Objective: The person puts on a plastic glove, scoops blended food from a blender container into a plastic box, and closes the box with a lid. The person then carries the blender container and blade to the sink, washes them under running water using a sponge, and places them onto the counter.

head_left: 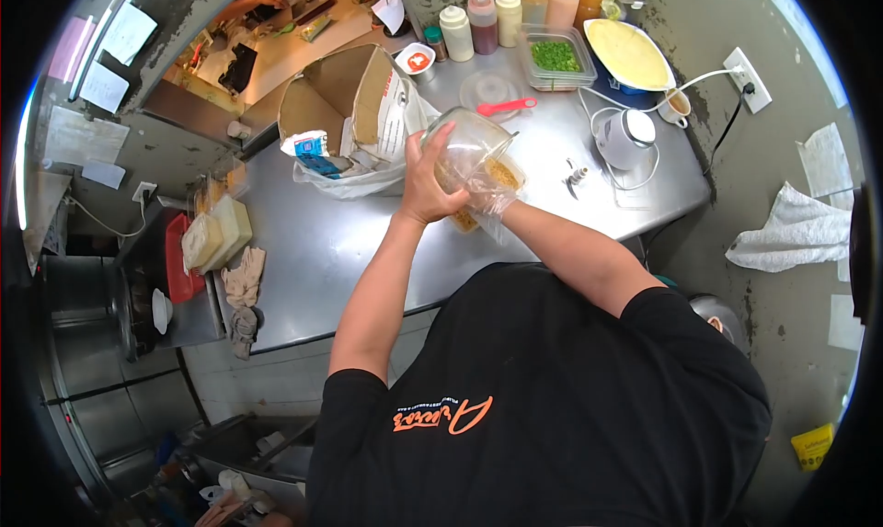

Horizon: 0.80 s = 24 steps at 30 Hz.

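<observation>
My left hand (pixel 425 179) grips the side of a clear glass bowl (pixel 478 133), which is tilted over the steel table. A loose clear plastic glove covers my right hand (pixel 489 194), which is at the lower side of the bowl. Glare and the plastic hide its fingers. Beneath both hands is a clear container (pixel 504 172) with yellowish-brown chopped food, and more of that food shows below my wrists. A small metal chopping blade (pixel 576 174) lies to the right. Beyond it stands a white chopper motor unit (pixel 629 139) with its cord.
An open cardboard box (pixel 379 104) in a plastic bag stands left of the bowl. Behind are a pink spoon (pixel 508 107) on a clear lid, a tub of chopped green herbs (pixel 556 58), a yellow-topped tray (pixel 629 56) and several squeeze bottles (pixel 482 21).
</observation>
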{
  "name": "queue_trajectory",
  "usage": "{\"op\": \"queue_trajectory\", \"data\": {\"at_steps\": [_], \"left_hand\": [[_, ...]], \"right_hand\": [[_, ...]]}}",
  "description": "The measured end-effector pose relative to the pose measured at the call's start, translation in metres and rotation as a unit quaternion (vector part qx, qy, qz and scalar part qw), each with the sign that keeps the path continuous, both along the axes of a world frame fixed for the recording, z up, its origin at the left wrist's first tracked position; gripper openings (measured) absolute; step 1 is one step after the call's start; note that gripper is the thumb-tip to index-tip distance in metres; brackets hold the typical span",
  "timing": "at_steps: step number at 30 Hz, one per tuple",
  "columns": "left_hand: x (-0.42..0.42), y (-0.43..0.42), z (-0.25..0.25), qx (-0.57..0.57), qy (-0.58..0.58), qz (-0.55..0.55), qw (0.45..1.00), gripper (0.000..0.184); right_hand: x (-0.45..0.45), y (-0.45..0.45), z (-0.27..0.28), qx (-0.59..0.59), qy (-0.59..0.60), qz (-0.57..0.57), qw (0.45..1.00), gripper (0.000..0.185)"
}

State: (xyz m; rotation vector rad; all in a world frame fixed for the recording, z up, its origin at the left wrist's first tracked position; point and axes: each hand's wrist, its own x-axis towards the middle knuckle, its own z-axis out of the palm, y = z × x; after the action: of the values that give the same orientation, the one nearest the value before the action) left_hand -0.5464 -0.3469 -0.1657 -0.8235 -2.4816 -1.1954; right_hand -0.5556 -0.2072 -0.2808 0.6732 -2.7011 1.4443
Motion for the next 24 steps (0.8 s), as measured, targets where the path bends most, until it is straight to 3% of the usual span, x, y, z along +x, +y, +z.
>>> {"op": "queue_trajectory", "data": {"at_steps": [1, 4, 7, 10, 11, 15, 17, 18, 20, 21, 24], "left_hand": [[0.002, -0.003, -0.002, -0.008, 0.004, 0.007, 1.0, 0.094], [0.004, -0.008, 0.0, 0.008, -0.011, 0.007, 1.0, 0.09], [0.004, -0.011, 0.001, 0.027, 0.003, 0.02, 0.999, 0.089], [0.002, -0.007, -0.002, 0.052, -0.012, 0.02, 0.998, 0.088], [0.003, -0.004, -0.003, 0.064, -0.02, 0.02, 0.998, 0.088], [-0.001, -0.001, 0.001, 0.095, -0.033, 0.025, 0.995, 0.088], [-0.001, -0.006, 0.002, 0.088, -0.021, 0.034, 0.995, 0.088], [0.0, -0.01, 0.005, 0.073, -0.009, 0.035, 0.997, 0.088], [0.002, -0.011, 0.008, 0.057, -0.008, 0.036, 0.998, 0.087], [0.003, -0.01, 0.009, 0.056, -0.019, 0.037, 0.998, 0.087], [0.0, -0.005, 0.008, 0.046, -0.003, 0.031, 0.998, 0.086]], "right_hand": [[0.007, 0.0, 0.013, 0.028, 0.02, 0.008, 0.999, 0.047], [0.018, 0.015, 0.075, 0.132, -0.068, 0.08, 0.986, 0.043], [0.019, 0.026, 0.078, 0.198, 0.009, 0.098, 0.975, 0.036], [0.007, 0.012, 0.077, -0.106, -0.001, -0.033, 0.994, 0.034], [0.005, 0.013, 0.079, -0.109, -0.088, -0.002, 0.99, 0.034], [0.01, 0.0, 0.061, 0.037, 0.049, -0.011, 0.998, 0.03], [0.011, 0.006, 0.087, 0.107, 0.019, 0.03, 0.994, 0.029], [0.009, 0.006, 0.098, 0.242, 0.049, 0.066, 0.967, 0.029], [0.006, 0.005, 0.113, 0.495, 0.104, 0.13, 0.853, 0.029], [-0.003, 0.015, 0.081, 0.139, 0.105, 0.018, 0.985, 0.029], [0.003, 0.002, 0.061, 0.113, 0.175, -0.001, 0.978, 0.026]]}}
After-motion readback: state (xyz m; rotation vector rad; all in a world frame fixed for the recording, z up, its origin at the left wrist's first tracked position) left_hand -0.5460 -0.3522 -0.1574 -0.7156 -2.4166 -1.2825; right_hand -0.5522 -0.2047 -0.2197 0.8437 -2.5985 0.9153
